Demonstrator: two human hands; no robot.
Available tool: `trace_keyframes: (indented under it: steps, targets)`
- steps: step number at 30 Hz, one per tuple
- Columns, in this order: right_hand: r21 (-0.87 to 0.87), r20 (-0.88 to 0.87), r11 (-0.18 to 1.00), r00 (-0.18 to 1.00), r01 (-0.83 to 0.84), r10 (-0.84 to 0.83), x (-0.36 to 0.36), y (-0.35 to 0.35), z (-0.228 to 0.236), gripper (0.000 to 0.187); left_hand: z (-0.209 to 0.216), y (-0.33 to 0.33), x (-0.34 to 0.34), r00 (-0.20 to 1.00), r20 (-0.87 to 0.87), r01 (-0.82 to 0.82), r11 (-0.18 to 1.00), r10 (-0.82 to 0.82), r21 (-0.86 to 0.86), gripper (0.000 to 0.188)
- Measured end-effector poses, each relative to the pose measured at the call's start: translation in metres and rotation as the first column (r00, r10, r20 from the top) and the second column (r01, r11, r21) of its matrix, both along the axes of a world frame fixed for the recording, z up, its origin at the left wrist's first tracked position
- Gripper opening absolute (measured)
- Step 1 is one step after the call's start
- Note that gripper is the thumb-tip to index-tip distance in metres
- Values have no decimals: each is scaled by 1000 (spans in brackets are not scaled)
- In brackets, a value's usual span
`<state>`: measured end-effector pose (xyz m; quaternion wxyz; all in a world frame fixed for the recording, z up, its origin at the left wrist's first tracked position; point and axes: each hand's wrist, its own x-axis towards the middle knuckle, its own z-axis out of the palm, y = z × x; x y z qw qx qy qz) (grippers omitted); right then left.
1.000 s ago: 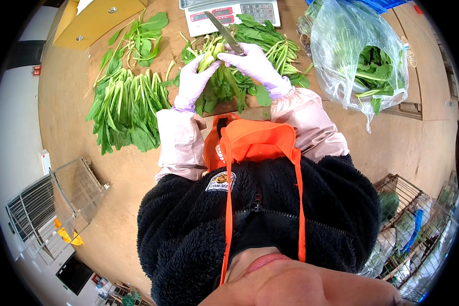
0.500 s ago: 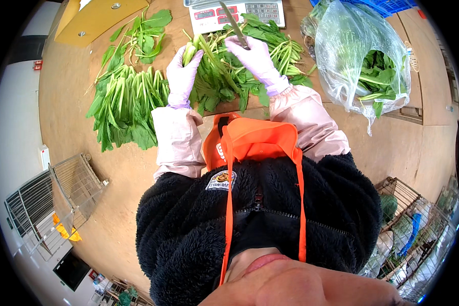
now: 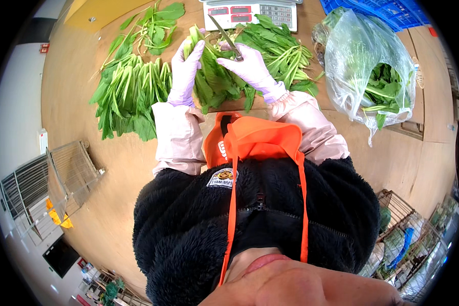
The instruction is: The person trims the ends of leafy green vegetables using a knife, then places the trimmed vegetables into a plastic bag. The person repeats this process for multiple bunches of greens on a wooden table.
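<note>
My left hand, in a pale lilac glove, is closed around the stem ends of some leafy greens. The leaves hang down toward me. In the fingers of my right hand, gloved alike, is a knife, its blade pointing up and left toward the scale. Just left of my left hand lies a pile of greens with pale stems lined up. Another heap of greens spreads behind and right of my right hand. A few loose leafy stalks lie at the far left.
A white scale stands at the table's back. To the right sits a clear plastic bag with greens inside, near a blue crate. A yellow box is at the back left. Wire racks stand low at left and right.
The view has shifted slightly, so the scale and crate show more. My right hand has come a little closer to the greens in my left, and the knife tilts further left.
</note>
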<state>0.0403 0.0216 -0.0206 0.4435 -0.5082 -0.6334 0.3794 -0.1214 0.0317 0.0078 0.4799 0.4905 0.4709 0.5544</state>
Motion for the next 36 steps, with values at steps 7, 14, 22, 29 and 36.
trace_keyframes:
  steps: [7, 14, 22, 29, 36]
  targets:
    - [-160, -177, 987, 983, 20, -48, -5, -2, -15, 35, 6, -3, -11, 981, 168, -93, 995, 98, -35, 22]
    - [-336, 241, 942, 968, 12, 74, 18, 5, -34, 30, 43, -14, -54, 944, 218, -267, 962, 248, 60, 37]
    - [-683, -187, 694, 973, -229, 136, 37, -5, -45, 30, 98, -50, -109, 895, 87, -443, 855, 437, 269, 34]
    - [-657, -122, 745, 992, -114, 44, 39, -12, -39, 32, -14, -16, -136, 323, -797, -337, 849, 510, 407, 34]
    - [-636, -148, 768, 989, -78, -22, 45, -19, -33, 29, -151, 6, -122, -288, -958, -453, 879, 10, 146, 102]
